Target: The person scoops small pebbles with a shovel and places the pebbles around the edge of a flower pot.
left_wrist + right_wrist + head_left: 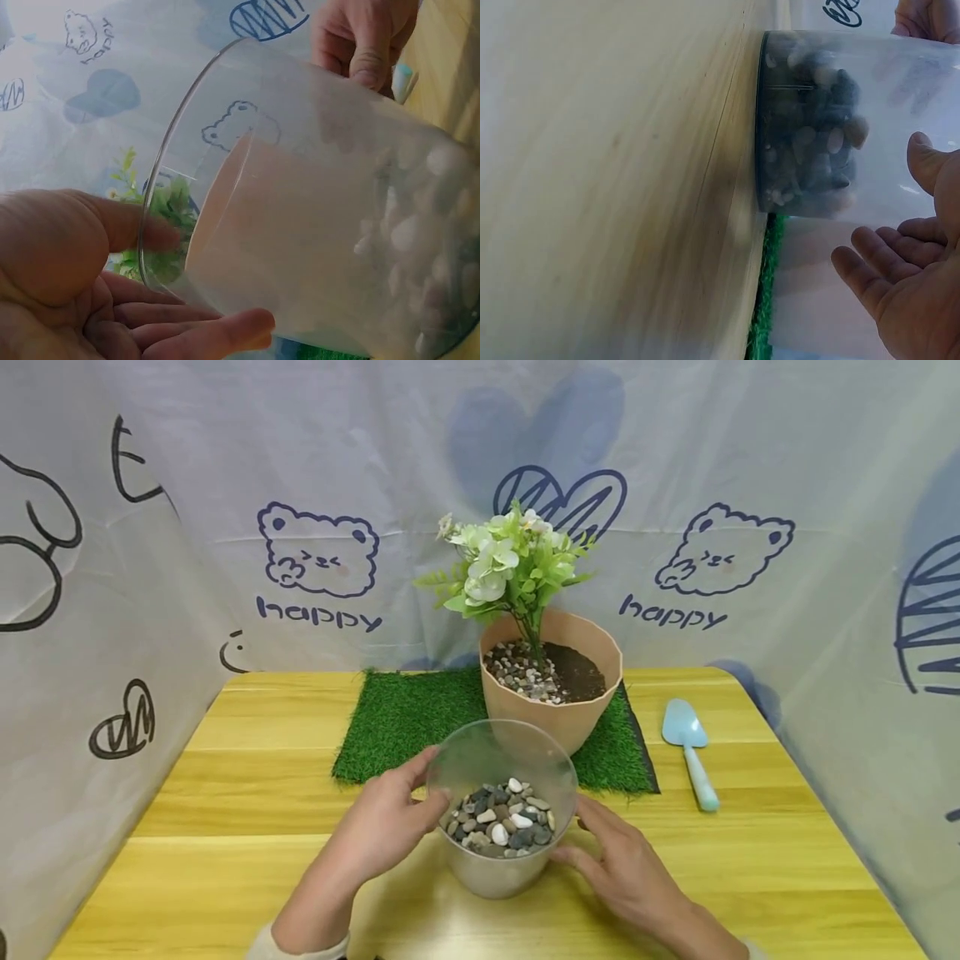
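A clear plastic bucket stands upright on the table, partly filled with grey, brown and white pebbles. My left hand holds its left rim, the thumb hooked over the edge and the fingers along the outside. In the left wrist view the thumb tip shows through the clear wall. On the other side, my right hand is beside the bucket, its thumb and fingers spread loosely close to the wall. The right wrist view shows this palm with fingers parted and the pebbles low in the bucket.
Behind the bucket, a peach flowerpot with white flowers, dark soil and small stones stands on a green turf mat. A light blue trowel lies at the right on the wooden table. Printed cloth surrounds the table.
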A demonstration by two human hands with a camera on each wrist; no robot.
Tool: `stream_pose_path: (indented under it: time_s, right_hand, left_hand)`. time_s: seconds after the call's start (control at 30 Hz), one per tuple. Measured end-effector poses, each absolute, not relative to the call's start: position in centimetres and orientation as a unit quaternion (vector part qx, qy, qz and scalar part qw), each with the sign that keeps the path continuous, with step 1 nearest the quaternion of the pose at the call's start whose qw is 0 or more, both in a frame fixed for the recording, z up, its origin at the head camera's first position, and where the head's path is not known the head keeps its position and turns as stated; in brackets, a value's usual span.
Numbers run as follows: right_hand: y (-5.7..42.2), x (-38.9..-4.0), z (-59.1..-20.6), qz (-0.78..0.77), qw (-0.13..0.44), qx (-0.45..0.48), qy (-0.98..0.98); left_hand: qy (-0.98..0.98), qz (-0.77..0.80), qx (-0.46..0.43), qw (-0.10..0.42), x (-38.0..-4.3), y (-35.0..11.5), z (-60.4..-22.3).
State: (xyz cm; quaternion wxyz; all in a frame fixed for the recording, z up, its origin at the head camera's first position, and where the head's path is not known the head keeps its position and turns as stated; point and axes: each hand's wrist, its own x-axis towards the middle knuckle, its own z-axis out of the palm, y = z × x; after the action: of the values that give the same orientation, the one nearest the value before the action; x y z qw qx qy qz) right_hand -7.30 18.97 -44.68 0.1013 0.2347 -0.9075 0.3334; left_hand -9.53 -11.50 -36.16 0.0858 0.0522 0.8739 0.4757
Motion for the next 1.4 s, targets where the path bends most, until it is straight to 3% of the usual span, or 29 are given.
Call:
stream_pose_path:
  time_s: [0.27,0.7,1.1,1.4]
  right_hand:
    - [19.6,-7.5,-44.6,0.35,0.09,0.233,-0.903]
    - [19.5,-7.7,-44.5,0.35,0.078,0.224,-0.906]
    - [19.8,-7.4,-44.7,0.344,0.09,0.227,-0.907]
    - [20.6,-7.6,-44.5,0.319,0.124,0.234,-0.91]
  left_hand:
    - [0.894,0.416,0.12,0.114,-8.7,-11.9,-36.7]
    - [0.927,0.257,0.258,0.093,-11.0,-12.7,-36.0]
    - [0.948,0.143,0.284,0.034,-13.4,-11.0,-35.6]
    - [0.946,0.17,0.274,0.029,-13.3,-11.1,-36.0]
